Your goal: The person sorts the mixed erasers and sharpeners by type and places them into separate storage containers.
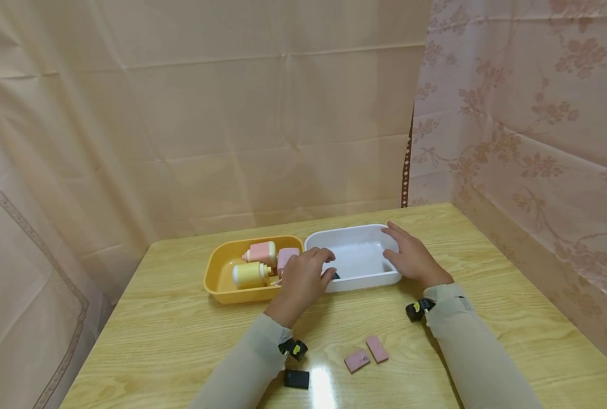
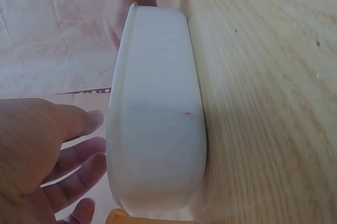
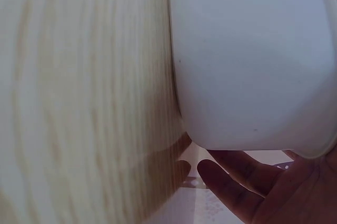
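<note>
Standing at the near edge of the wooden table (image 1: pixel 191 335), the person has both hands up at the white tub (image 1: pixel 356 236), which sits in the middle of the table with its left end touching the yellow tub (image 1: pixel 216 278).

The right hand (image 1: pixel 413 258) rests over the white tub's right rim, fingers fairly straight and reaching along the wall; from the right wrist view the fingers (image 3: pixel 237 182) lie loose beside the tub's outer wall, not clamped on it.

The left hand (image 1: pixel 303 281) hovers over the join between the two tubs, fingers bent at the white tub's left end. In the left wrist view those fingers (image 2: pixel 73 161) look relaxed and just beside the wall. Something small and dark shows under the fingertips in the head view, but I cannot tell whether it is pinched or only lying there.

The yellow tub holds a pink bottle (image 1: pixel 261 251), a yellow bottle (image 1: pixel 249 274) and a pink block (image 1: pixel 287 257). Nearer the person lie two pink tiles (image 1: pixel 365 354) and a small black block (image 1: pixel 296 379).

To my eye the step in hand is steadying the white tub while things go into it. The next move would call for a firm hold on the rim and a clean pinch on whichever small piece is taken.
</note>
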`<state>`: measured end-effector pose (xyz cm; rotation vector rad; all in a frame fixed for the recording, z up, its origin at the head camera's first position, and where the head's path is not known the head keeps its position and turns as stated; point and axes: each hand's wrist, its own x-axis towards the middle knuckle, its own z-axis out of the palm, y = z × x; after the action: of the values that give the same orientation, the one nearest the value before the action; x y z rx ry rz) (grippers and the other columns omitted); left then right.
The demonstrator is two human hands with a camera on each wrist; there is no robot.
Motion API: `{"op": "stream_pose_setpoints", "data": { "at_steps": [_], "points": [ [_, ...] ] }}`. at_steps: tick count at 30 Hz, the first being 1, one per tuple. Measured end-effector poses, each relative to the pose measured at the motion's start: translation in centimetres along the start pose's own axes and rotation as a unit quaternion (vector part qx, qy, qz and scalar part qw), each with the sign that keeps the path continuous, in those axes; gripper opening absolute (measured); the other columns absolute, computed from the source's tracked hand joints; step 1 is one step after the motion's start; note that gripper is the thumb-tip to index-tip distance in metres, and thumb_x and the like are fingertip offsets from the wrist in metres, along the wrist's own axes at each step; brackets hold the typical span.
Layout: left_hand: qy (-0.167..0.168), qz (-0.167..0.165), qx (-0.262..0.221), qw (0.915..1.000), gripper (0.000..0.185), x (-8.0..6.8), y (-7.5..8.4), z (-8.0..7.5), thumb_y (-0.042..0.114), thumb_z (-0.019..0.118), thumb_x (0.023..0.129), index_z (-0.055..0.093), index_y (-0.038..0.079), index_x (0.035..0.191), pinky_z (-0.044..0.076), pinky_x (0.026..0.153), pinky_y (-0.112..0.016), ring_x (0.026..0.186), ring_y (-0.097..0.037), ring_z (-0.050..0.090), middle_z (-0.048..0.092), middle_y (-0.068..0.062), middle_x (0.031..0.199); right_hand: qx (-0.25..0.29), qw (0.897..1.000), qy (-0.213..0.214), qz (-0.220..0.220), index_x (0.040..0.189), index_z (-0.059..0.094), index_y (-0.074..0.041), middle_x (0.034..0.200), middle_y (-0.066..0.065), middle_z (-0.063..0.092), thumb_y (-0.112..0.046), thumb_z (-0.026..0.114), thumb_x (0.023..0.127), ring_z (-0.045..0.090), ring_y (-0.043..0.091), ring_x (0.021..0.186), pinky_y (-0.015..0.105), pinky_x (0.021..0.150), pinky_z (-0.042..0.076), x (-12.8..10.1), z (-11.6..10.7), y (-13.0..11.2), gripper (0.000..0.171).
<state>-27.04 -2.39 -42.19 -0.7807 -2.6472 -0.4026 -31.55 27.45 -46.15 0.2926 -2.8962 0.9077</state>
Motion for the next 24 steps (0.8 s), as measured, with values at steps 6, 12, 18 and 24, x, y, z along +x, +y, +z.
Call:
{"op": "stream_pose_setpoints", "data": {
  "at_steps": [6, 12, 18, 24],
  "points": [
    [-0.007, -0.008, -0.004, 0.9999, 0.023, -0.2, -0.3, -0.2, 0.035, 0.076, 0.095, 0.075, 0.020, 0.112, 0.047, 0.072, -0.031, 0.081, -0.013, 0.065, 0.076, 0.003, 0.106, 0.004, 1.000, 0.002, 0.001, 0.160, 0.038, -0.009, 0.173, 0.014, 0.018, -0.021, 0.056, 0.102, 0.022, 0.046, 0.156, 0.066, 0.121, 0.021, -0.1, 0.0, -0.1, 0.062],
    [-0.001, 0.002, 0.001, 1.0000, 0.021, -0.7, -0.7, -0.4, 0.032, 0.078, 0.093, 0.075, 0.021, 0.110, 0.046, 0.071, -0.032, 0.077, -0.014, 0.062, 0.076, 0.003, 0.103, 0.003, 1.000, 0.005, 0.000, 0.159, 0.038, -0.009, 0.172, 0.016, 0.019, -0.021, 0.056, 0.101, 0.022, 0.046, 0.155, 0.066, 0.121, 0.021, -0.1, -0.1, -0.2, 0.062],
    [0.022, 0.030, 0.016, 0.9992, 0.020, -1.5, -1.2, -1.0, 0.031, 0.080, 0.092, 0.075, 0.021, 0.108, 0.048, 0.070, -0.033, 0.079, -0.013, 0.066, 0.076, 0.002, 0.100, 0.002, 1.000, 0.001, 0.007, 0.160, 0.038, -0.010, 0.173, 0.015, 0.018, -0.020, 0.056, 0.102, 0.021, 0.046, 0.156, 0.066, 0.122, 0.020, 0.0, -0.1, -0.4, 0.062],
    [0.046, 0.065, 0.043, 0.9959, 0.016, -2.9, -1.9, -1.7, 0.025, 0.080, 0.090, 0.076, 0.020, 0.104, 0.049, 0.067, -0.033, 0.080, -0.013, 0.069, 0.077, 0.004, 0.097, -0.001, 1.000, -0.003, 0.013, 0.160, 0.037, -0.009, 0.173, 0.015, 0.017, -0.020, 0.056, 0.102, 0.021, 0.046, 0.156, 0.066, 0.122, 0.020, -0.1, -0.1, -0.5, 0.062]
  ]
}}
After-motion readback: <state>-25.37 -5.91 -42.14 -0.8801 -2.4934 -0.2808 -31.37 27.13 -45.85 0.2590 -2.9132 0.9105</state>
